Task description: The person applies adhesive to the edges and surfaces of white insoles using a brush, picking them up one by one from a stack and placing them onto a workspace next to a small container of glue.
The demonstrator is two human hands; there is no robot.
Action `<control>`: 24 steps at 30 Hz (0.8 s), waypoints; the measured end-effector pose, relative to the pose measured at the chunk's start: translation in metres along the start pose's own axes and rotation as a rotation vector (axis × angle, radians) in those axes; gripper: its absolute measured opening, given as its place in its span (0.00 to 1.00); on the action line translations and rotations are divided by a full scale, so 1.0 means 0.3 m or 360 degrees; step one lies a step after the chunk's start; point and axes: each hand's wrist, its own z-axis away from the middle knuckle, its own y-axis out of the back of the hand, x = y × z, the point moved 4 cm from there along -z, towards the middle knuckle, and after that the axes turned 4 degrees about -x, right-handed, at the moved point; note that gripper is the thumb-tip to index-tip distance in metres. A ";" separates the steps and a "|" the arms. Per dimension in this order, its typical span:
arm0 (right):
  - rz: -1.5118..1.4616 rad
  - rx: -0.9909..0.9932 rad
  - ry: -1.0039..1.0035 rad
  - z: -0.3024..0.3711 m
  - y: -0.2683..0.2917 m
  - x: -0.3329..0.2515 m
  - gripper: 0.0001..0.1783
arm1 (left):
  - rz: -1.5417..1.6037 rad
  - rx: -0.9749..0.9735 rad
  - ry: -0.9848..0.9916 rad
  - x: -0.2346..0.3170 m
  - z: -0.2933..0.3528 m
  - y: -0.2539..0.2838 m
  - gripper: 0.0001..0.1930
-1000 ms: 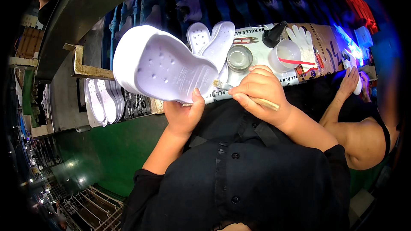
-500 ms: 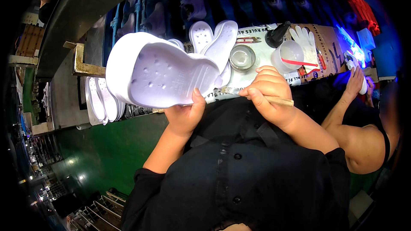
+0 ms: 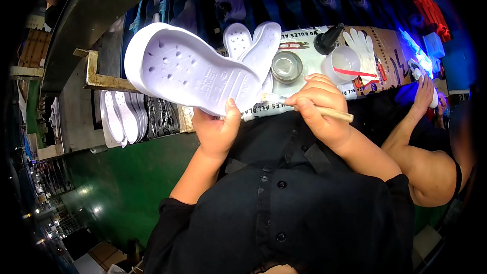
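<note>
A pale lilac-white shoe sole with a raised rim and small pits inside is gripped at its near edge by my left hand, thumb on top. My right hand is closed round a brush with a wooden handle. The bristles meet the narrow end of the sole. Just beyond, on the bench, are a glass jar and a translucent cup with a red strip across it. More pale soles lie behind the one I hold.
Stacked pale insoles stand at the left. Red-handled pliers, a black cone-shaped thing and a white glove lie at the back. A co-worker's arm is at the right, near a bright blue light.
The sole has tilted, so more of its inside faces up. The brush and my right hand have shifted slightly right, with the bristles still at the sole's narrow end.
</note>
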 end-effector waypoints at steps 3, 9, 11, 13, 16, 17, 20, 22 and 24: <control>0.0084 -0.0128 0.0029 -0.003 -0.025 0.002 0.03 | 0.0043 -0.0023 0.0061 -0.001 0.003 -0.006 0.25; 0.0197 -0.0100 0.0016 0.007 0.026 -0.007 0.04 | -0.0063 -0.0067 0.0237 -0.011 0.003 0.047 0.25; 0.0137 -0.0023 -0.0059 0.020 0.043 0.001 0.04 | -0.0096 0.0024 0.0296 -0.059 -0.014 0.127 0.25; 0.0104 0.0123 -0.0150 0.037 0.059 0.021 0.08 | -0.0063 0.0124 0.0342 -0.097 -0.038 0.222 0.24; 0.0061 0.0165 -0.0274 0.057 0.064 0.052 0.10 | -0.0078 -0.0013 0.0653 -0.118 -0.040 0.354 0.23; 0.0030 0.0168 -0.0289 0.061 0.063 0.056 0.11 | -0.0036 -0.0113 0.0805 -0.139 -0.030 0.393 0.23; -0.0038 0.0143 -0.0345 0.054 0.052 0.057 0.11 | 0.0042 -0.0286 0.1034 -0.245 -0.007 0.417 0.22; -0.0052 0.0146 -0.0365 0.052 0.046 0.061 0.12 | 0.0076 -0.0367 0.1110 -0.335 -0.016 0.412 0.22; -0.0066 0.0145 -0.0378 0.051 0.040 0.067 0.12 | -0.0014 -0.0443 0.1106 -0.433 -0.036 0.412 0.23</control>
